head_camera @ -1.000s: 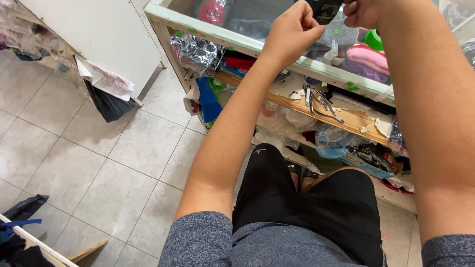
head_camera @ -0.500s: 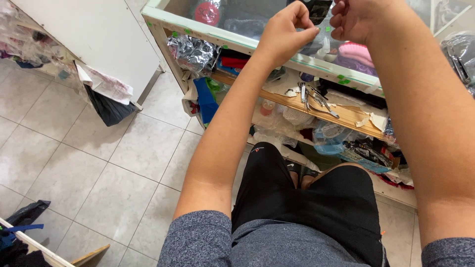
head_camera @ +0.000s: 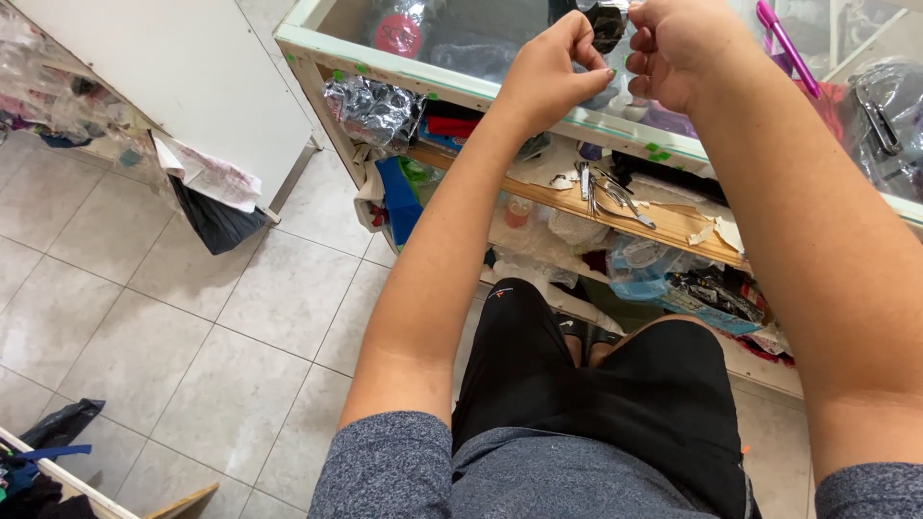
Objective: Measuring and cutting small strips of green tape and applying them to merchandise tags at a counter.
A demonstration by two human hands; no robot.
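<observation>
I see both hands up over the glass worktop (head_camera: 452, 82), near its front edge. Left hand (head_camera: 553, 77) and right hand (head_camera: 678, 43) each pinch a small dark object (head_camera: 608, 21) btwn fingertips; can't tell what it is. Pink pen (head_camera: 784, 43) lies on the worktop to the right, metal tools (head_camera: 611, 192) on the wooden shelf (head_camera: 673, 226) below.

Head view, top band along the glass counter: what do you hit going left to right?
Crumpled silver foil bag → round red lid under the glass → left hand → small dark object pinched by both hands → right hand → magenta pen.
</observation>
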